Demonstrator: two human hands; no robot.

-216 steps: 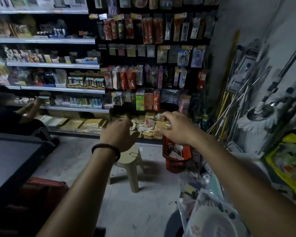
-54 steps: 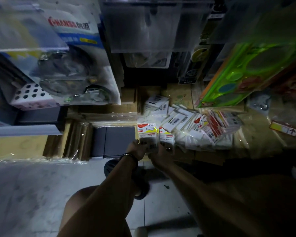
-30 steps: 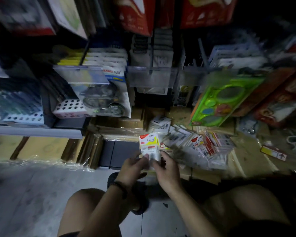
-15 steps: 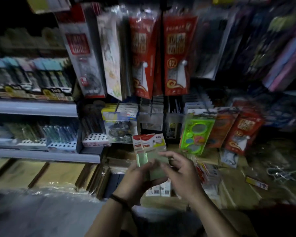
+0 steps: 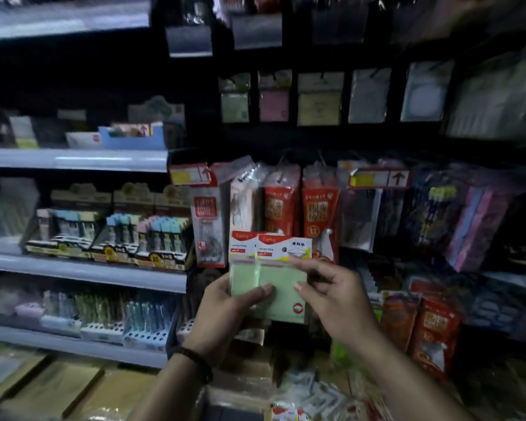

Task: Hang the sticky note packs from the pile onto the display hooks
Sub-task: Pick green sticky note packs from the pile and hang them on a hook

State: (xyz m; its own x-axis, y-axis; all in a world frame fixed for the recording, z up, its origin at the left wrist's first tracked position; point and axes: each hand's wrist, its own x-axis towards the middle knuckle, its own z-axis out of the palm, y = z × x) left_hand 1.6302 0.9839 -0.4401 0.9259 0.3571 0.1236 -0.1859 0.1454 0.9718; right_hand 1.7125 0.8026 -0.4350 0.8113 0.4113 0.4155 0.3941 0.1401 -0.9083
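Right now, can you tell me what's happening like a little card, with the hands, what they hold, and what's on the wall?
left hand: grips the packs from the left, thumb on the front
right hand: pinches the packs from the right
packs: two, green, red-and-white tops, overlapped, upright, not yet hung
row above: green pad, pink pad, yellow pad hang side by side
behind: red packs hang
pile: low down, blurred
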